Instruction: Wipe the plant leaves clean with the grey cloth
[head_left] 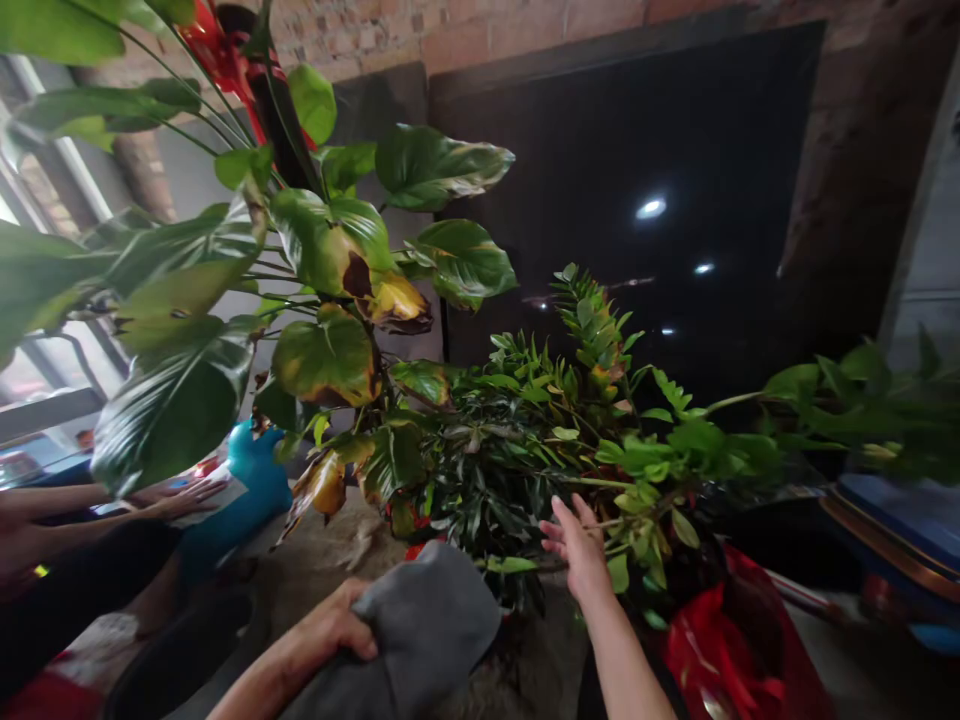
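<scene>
My left hand (pixel 341 622) is closed at the left edge of a dark grey cloth (pixel 431 620). Its thumb lies over the near side, and the other fingers are partly hidden. The cloth bulges up and runs down to the lower edge of the view. To the right, my right hand (pixel 579 545) reaches into low green foliage (pixel 645 510) with its fingers spread apart. A thin stem passes by those fingers; whether they touch it I cannot tell. Dark narrow-leaved foliage (pixel 480 480) grows just behind both hands.
A tall plant with yellowed, browned leaves (pixel 326 355) leans over the left side. Another person's hands (pixel 187 498) rest near a turquoise object (pixel 255 475). A red bag (pixel 727 640) stands at right, and a dark tub (pixel 187 655) at lower left. Behind is a dark glossy panel (pixel 600 130).
</scene>
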